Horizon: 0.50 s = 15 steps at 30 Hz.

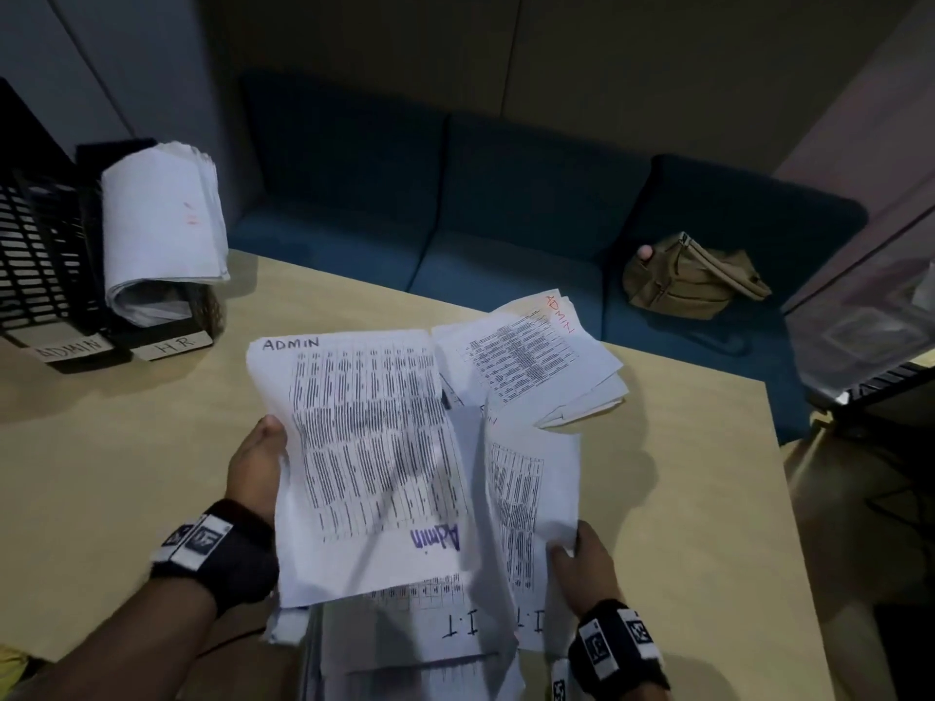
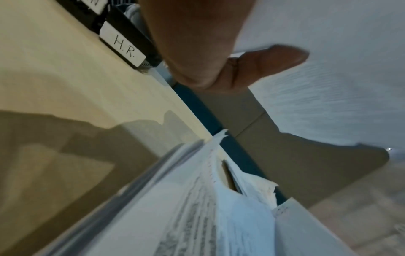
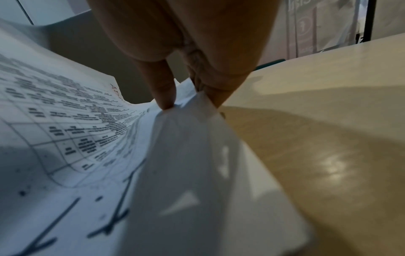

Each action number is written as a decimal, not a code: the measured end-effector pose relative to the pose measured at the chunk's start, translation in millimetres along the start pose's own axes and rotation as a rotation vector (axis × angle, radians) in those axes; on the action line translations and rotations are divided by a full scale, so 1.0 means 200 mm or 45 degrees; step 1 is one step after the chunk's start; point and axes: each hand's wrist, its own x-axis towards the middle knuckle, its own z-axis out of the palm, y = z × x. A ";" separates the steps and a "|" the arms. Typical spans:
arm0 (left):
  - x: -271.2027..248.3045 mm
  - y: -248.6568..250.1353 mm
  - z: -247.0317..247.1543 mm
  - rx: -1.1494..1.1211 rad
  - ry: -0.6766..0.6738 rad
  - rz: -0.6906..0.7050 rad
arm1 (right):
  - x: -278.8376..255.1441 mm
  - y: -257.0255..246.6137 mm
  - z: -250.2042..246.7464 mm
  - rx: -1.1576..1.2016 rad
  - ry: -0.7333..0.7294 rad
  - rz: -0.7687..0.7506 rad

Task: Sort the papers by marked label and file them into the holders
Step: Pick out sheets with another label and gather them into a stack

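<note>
The left hand [image 1: 255, 465] grips the ADMIN sheet [image 1: 364, 447], the right hand [image 1: 587, 564] pinches another sheet [image 1: 531, 488]; the ADMIN holder [image 1: 45, 275] stands at frame's upper left, nearer the left hand.

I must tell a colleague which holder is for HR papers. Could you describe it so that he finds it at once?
Look at the far left corner of the tan table, where black holders stand side by side. The HR holder is the right one, next to the ADMIN holder. It carries a white tag reading "H.R." and already holds a curled bundle of papers.
</note>
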 end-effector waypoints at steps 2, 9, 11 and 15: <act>0.04 -0.01 0.01 0.084 -0.051 0.013 | 0.00 -0.01 0.01 -0.035 -0.017 -0.004; 0.04 -0.35 0.11 0.892 -0.102 0.094 | -0.06 -0.15 -0.01 0.117 -0.070 -0.216; 0.05 -0.42 0.12 0.913 -0.080 0.017 | -0.07 -0.18 -0.02 0.163 -0.101 -0.280; -0.02 -0.45 0.16 1.075 -0.191 0.098 | -0.12 -0.26 -0.08 0.272 -0.123 -0.414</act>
